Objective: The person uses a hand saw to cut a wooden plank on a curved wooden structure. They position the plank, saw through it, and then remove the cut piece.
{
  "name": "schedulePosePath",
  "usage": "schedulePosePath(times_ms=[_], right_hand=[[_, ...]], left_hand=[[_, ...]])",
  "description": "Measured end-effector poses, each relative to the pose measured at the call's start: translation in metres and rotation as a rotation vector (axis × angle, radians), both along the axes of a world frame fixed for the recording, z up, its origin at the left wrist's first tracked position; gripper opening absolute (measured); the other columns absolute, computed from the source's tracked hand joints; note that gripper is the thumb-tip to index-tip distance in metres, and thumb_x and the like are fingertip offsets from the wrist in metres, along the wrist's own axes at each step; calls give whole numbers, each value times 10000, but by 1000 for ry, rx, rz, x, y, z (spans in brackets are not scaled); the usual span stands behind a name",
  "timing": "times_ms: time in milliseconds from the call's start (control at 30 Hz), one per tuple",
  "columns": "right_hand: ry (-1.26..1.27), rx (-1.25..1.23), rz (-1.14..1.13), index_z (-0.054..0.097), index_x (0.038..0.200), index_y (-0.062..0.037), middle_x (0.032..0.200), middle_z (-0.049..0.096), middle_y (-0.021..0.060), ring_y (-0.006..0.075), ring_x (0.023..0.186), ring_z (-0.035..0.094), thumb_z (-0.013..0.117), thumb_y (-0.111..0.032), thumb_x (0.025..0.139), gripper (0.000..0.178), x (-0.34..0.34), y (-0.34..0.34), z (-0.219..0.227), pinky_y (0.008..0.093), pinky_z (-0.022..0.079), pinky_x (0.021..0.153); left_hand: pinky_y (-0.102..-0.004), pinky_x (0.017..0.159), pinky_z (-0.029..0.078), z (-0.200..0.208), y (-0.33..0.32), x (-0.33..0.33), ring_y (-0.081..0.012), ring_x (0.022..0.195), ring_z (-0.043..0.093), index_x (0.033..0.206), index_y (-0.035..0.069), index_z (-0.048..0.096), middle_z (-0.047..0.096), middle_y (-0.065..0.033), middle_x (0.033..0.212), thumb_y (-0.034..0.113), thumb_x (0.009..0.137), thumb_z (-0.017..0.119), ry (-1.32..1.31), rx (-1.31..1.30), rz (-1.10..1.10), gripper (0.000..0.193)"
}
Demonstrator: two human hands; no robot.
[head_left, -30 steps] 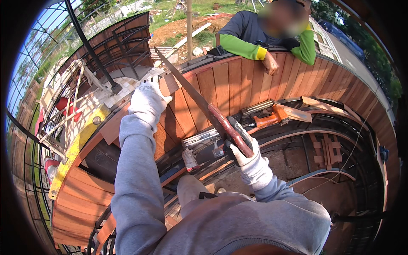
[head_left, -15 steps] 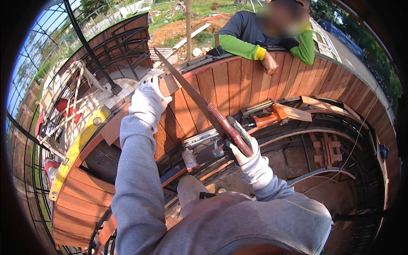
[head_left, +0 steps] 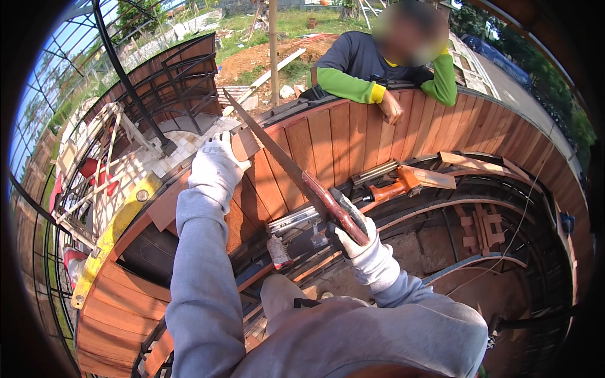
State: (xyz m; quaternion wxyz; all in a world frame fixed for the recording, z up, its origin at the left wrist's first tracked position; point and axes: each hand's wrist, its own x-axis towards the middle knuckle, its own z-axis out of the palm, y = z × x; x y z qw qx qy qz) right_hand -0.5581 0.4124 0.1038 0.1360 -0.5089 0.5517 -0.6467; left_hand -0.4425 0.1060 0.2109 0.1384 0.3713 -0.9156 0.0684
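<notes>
The left hand [head_left: 216,162], in a pale glove, is at the top edge of the curved plank wall [head_left: 321,140], its fingers over a wooden piece [head_left: 244,145] and its thumb spread along the near side; it appears closed on that piece, though the glove hides part of the contact. The right hand [head_left: 358,236], gloved in white and black, is wrapped firmly around the red-brown handle of a handsaw [head_left: 287,162]. The saw slants up and leftward across the wall's inner face — its narrow tip reaches past the top edge, and the blade passes just beside the right end of the wooden piece. Whether the teeth touch the wood I cannot tell from this angle.

Below the wall, along the dark inner frame [head_left: 403,208], lie an orange power tool [head_left: 394,187] and, nearer the person, a bottle [head_left: 278,252] with a reddish lower end. A yellow bar [head_left: 115,225] runs along the left outer edge of the wall. Beyond the top edge, a co-worker [head_left: 356,60] with green sleeves leans on it, one bare hand [head_left: 392,108] hanging over the inner side — well apart from the saw.
</notes>
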Motion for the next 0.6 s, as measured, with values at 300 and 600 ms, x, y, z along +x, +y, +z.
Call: schedulePosePath(times_ms=[300, 600], right_hand=[[-104, 18, 22, 410, 1542, 15, 1407, 611, 127, 134, 1142, 615, 651, -39, 923, 666, 0, -1, -5, 270, 486, 986], [17, 1, -18, 440, 1520, 20, 1440, 587, 184, 229, 1235, 625, 649, -85, 913, 651, -4, -3, -8, 311, 479, 1033]], left_hand=[[-417, 1048, 508, -6, -6, -3, -346, 1228, 613, 1354, 41, 566, 620, -188, 1349, 433, 766, 838, 0, -54, 1, 757], [-427, 1077, 481, -4, -3, -2, -367, 1258, 587, 1387, -2, 530, 608, -213, 1349, 409, 745, 851, 21, -16, -13, 827]])
